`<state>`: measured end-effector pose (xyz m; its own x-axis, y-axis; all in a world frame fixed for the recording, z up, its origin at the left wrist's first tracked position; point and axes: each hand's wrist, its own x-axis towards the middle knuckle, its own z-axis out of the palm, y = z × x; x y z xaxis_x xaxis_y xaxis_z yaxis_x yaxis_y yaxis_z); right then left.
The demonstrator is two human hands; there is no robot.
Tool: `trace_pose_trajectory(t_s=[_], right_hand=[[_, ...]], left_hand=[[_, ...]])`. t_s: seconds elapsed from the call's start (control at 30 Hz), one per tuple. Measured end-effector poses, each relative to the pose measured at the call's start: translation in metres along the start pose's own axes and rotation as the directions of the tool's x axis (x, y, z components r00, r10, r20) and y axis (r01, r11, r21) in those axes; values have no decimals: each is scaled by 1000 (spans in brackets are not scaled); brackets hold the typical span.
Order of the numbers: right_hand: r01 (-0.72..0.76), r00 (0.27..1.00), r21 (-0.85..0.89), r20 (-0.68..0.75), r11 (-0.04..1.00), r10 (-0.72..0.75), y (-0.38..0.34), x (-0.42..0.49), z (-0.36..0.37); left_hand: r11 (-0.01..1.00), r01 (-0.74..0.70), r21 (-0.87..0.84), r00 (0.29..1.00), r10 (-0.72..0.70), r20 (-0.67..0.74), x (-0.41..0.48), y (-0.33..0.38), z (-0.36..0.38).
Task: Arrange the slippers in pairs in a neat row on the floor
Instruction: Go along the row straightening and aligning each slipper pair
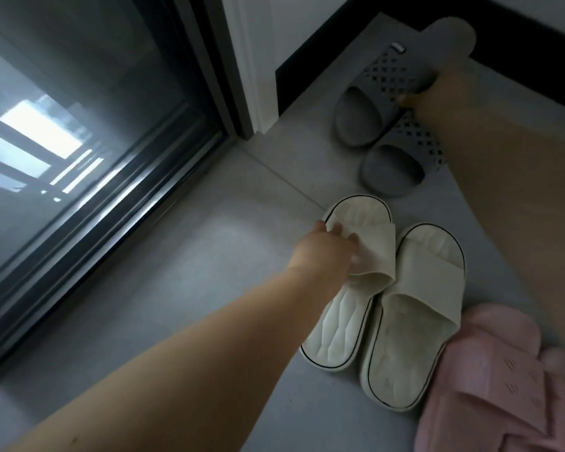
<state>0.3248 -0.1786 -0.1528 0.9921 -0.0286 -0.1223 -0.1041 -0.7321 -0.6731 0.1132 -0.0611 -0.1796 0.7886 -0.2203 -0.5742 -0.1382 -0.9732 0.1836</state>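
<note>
Two cream slippers lie side by side on the grey floor, toes pointing away. My left hand point(323, 249) grips the strap of the left cream slipper point(340, 314); the right cream slipper point(415, 321) touches it. Farther off lie two grey perforated slippers. My right hand point(437, 93) holds the far grey slipper point(402, 73), which sits at an angle with its heel against the black skirting. The near grey slipper point(395, 168) is partly hidden under my right forearm. Pink slippers point(490, 380) lie at the bottom right, overlapping each other.
A dark glass sliding door point(79, 125) with a metal track runs along the left. A white door frame point(252, 60) and black skirting point(323, 50) close off the far side. Grey floor tiles point(193, 256) stretch between the door track and the slippers.
</note>
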Motion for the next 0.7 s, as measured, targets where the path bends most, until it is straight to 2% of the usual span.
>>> trace_pose_trajectory(t_s=[0.07,0.1,0.17,0.23,0.27,0.33,0.4,0.43,0.47,0.53,0.6,0.63,0.67,0.7], right_hand=[[-31,996,34,-83,999,34,-6,-13,-16],[-27,992,108,-118,994,40,-13,-22,-24],[0,988,300,-149,954,47,-30,-43,-38],[-18,990,539,-110,842,91,-53,-71,-50],[-36,993,671,-62,741,104,-65,-87,-53],[-132,990,890,99,436,98,-87,-117,-48],[-247,965,965,238,83,107,-109,-151,-35],[-295,946,954,300,-57,126,-120,-165,-23],[-332,921,925,360,-185,151,-129,-178,-9],[-347,867,842,456,-412,201,-148,-209,28],[-311,805,750,535,-584,259,-162,-242,63],[-300,768,732,565,-612,300,-167,-257,83],[-276,725,707,598,-651,343,-172,-270,99],[-258,684,694,623,-672,381,-174,-280,115]], left_hand=[[999,27,23,999,-28,24,1,6,2],[999,33,34,999,-34,38,0,9,1],[997,30,66,998,-34,60,-6,12,-5],[998,-18,65,997,13,74,-19,6,-17],[998,-53,47,996,49,77,-31,-1,-23],[979,-202,29,973,197,123,-63,-20,-37],[906,-403,126,889,356,288,-102,-48,-57],[889,-439,132,846,360,393,-121,-65,-67],[914,-390,108,822,293,488,-135,-82,-73],[985,-168,42,845,122,520,-149,-115,-83],[987,142,-76,924,-104,368,-148,-150,-82],[958,241,-158,943,-193,272,-151,-165,-83],[938,278,-208,958,-255,130,-157,-177,-86],[936,299,-187,951,-309,-25,-163,-185,-91]])
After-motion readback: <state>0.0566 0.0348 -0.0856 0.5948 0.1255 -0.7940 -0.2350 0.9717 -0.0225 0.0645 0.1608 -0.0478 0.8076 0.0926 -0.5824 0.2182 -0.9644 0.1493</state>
